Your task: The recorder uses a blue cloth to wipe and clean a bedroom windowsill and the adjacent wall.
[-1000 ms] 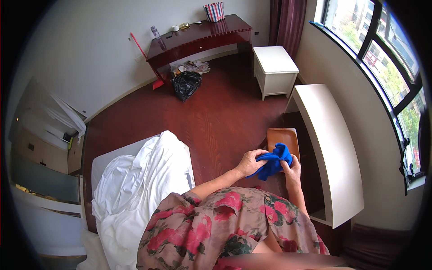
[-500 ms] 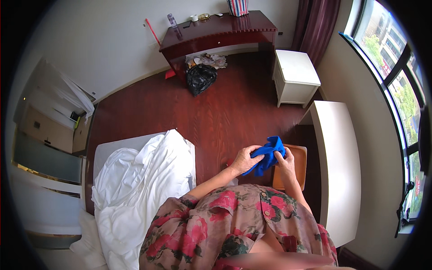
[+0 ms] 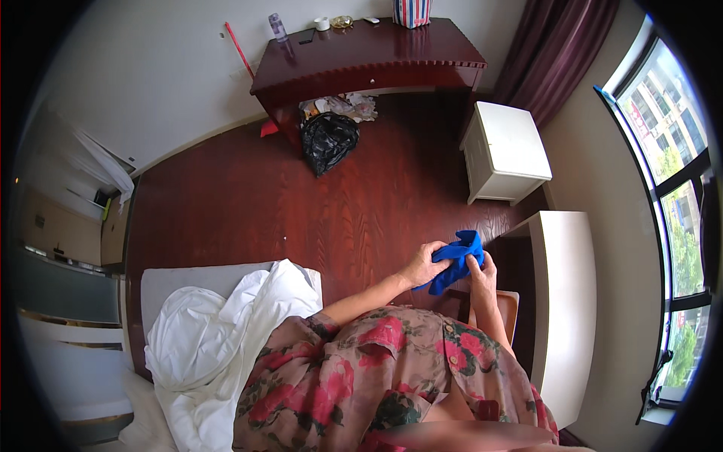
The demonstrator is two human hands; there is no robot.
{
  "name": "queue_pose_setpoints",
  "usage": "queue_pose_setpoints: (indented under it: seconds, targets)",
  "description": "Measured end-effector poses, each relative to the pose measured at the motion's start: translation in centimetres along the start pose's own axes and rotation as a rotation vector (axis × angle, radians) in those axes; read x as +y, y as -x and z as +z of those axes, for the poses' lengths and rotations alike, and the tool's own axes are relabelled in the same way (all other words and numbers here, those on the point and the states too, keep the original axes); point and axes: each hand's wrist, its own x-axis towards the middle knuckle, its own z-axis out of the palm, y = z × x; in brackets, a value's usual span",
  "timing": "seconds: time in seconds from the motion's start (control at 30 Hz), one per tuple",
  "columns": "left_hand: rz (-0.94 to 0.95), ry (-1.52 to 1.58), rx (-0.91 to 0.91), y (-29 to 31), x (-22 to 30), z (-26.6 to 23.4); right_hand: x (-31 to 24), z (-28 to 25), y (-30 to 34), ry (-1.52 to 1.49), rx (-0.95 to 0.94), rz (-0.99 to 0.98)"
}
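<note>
A crumpled blue cloth (image 3: 454, 264) is held up in front of my body, between both hands. My left hand (image 3: 424, 265) grips its left side, with the thumb pressed over the fabric. On its right side, my right hand (image 3: 482, 273) pinches the fabric between thumb and fingers. One corner of the cloth sticks up above my hands, and a fold hangs down below. Partly hidden behind my right forearm is an orange-brown seat or tray with a pale rim (image 3: 510, 309).
White bedding (image 3: 203, 339) lies heaped on a mattress at the left. A white cabinet (image 3: 561, 316) and nightstand (image 3: 516, 143) stand right, below the window. Ahead, a dark red desk (image 3: 361, 64) has a black plastic bag (image 3: 329, 142) on the floor (image 3: 331, 218) before it.
My view has shifted forward, so the room's furniture sits differently in the picture. Both hands still hold the blue cloth, which has been slightly refolded.
</note>
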Motion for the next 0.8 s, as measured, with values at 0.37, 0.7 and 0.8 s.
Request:
queue_pose_setpoints:
  seconds: [0.37, 0.7, 0.8]
  targets:
    - [-0.055, 0.083, 0.047, -10.6, -3.8, -2.9, -1.1, 1.4, -11.1, -0.035, 0.011, 0.119]
    - [0.014, -0.208, 0.337, -20.2, 0.5, -6.7, -4.3, 2.9, -28.5, 0.144, -0.361, -0.154]
    - [0.018, -0.281, 0.426, -21.7, 1.8, -7.0, -6.1, 3.7, -31.3, 0.155, -0.442, -0.117]
